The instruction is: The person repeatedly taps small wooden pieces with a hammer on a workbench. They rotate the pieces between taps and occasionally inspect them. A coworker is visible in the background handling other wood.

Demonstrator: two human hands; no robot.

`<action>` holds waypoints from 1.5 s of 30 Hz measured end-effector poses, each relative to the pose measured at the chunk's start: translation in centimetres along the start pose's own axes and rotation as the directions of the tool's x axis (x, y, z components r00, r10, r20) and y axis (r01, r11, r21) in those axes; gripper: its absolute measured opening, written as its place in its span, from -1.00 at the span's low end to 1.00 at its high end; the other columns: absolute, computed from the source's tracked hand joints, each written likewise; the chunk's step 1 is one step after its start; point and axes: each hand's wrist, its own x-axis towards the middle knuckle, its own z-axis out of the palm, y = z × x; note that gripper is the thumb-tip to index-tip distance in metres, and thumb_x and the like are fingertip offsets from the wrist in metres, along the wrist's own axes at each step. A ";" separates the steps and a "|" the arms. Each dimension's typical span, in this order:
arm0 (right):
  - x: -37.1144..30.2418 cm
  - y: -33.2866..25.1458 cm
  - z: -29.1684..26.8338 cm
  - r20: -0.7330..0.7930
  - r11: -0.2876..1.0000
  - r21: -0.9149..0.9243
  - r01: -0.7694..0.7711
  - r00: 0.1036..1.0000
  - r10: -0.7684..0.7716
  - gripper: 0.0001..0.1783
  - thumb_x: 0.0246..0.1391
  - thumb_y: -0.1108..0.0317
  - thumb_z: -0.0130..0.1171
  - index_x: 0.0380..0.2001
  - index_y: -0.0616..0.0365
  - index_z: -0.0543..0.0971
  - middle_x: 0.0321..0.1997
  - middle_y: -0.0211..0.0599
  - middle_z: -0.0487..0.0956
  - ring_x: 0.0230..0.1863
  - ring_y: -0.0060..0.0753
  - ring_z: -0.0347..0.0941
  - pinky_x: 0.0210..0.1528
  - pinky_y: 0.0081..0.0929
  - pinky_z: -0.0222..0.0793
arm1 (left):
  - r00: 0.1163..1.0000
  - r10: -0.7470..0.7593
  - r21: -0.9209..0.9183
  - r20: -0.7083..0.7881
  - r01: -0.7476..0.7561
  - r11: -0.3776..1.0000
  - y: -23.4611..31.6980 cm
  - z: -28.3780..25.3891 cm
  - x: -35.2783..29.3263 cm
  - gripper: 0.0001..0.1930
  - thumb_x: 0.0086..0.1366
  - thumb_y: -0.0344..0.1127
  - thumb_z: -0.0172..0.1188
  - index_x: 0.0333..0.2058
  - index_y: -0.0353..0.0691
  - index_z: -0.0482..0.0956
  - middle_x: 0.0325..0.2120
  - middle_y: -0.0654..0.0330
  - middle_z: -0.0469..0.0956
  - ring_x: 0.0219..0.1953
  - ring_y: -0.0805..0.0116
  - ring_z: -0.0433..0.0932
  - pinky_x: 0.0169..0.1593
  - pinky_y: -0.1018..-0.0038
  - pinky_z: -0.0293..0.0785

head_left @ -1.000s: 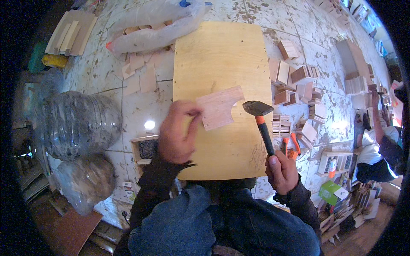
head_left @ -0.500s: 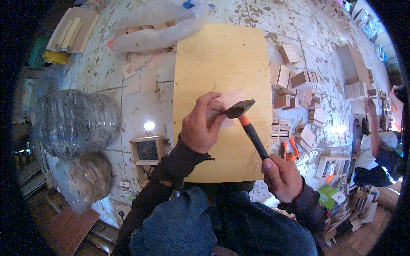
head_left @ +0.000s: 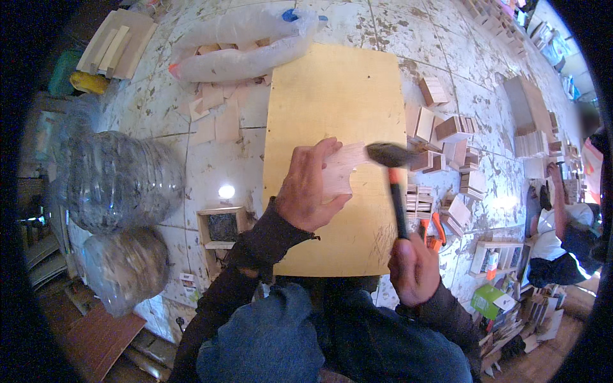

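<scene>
A hammer (head_left: pixel 397 201) with a black and orange handle is gripped in my right hand (head_left: pixel 414 268). Its dark head is raised to the right of a pale wooden piece (head_left: pixel 341 169), apart from it. My left hand (head_left: pixel 308 182) is closed on that piece, fingers along its far left edge and thumb at the near side. Part of the piece is hidden under the hand. Below both hands lies a yellowish wooden board (head_left: pixel 319 96), with scratches near its front right corner.
Small wooden boxes and blocks (head_left: pixel 454 127) lie right of the board, with an orange-handled tool (head_left: pixel 435 233). A clear plastic bag (head_left: pixel 242 64) holding wood pieces touches the far left corner. Large wrapped bundles (head_left: pixel 121 182) stand at left. Another person (head_left: pixel 565 230) sits at far right.
The hammer has swung right, away from the wooden piece, its head now blurred. My left fingers have opened out from a pinch near the hammer head and lie along the piece.
</scene>
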 end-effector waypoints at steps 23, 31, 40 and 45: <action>2.6 5.0 1.3 -0.347 0.983 -0.119 0.140 0.922 -0.174 -0.58 0.19 0.19 0.06 0.03 0.21 0.44 -0.32 -0.08 0.56 -0.31 -0.12 0.52 -0.25 -0.34 0.42 | 0.983 -0.144 -0.472 0.115 0.181 0.863 4.2 -2.4 -1.2 -0.15 -0.13 -0.33 0.49 0.14 -0.33 0.21 0.08 -0.08 0.42 0.12 0.13 0.41 0.13 0.24 0.35; 6.2 16.1 -4.2 -0.630 0.946 0.315 -0.079 0.728 0.271 -0.63 0.18 0.16 -0.01 -0.24 0.29 0.54 -0.47 -0.04 0.58 -0.41 -0.15 0.55 -0.36 -0.27 0.42 | 0.967 -0.253 -0.488 0.028 0.234 0.841 -4.6 -1.3 -1.6 -0.42 0.13 -0.26 0.32 0.10 -0.28 0.34 0.09 -0.03 0.43 0.15 0.11 0.40 0.12 0.29 0.36; 8.6 30.8 -14.8 -0.568 0.594 0.801 0.078 0.415 0.711 -0.34 0.14 -0.29 -0.08 -0.01 0.07 0.42 -0.08 -0.13 0.56 -0.18 -0.22 0.43 -0.10 -0.12 0.40 | 0.732 -0.574 0.573 -0.367 0.664 0.480 -36.1 -7.5 -3.3 -0.17 0.12 0.28 0.16 0.15 -0.31 0.34 0.17 -0.23 0.26 0.18 -0.14 0.29 0.20 0.14 0.27; 10.0 28.6 -9.7 -0.805 0.500 -0.221 -0.837 0.446 0.390 -0.06 -0.16 -0.34 0.18 0.13 0.16 0.32 0.09 0.10 0.40 0.16 0.11 0.27 0.18 -0.01 0.21 | 0.795 -0.536 0.713 -0.282 0.548 0.437 -37.3 -6.7 -5.4 -0.16 0.01 0.21 0.30 0.11 -0.35 0.37 0.02 -0.27 0.40 0.05 -0.15 0.42 0.07 0.14 0.39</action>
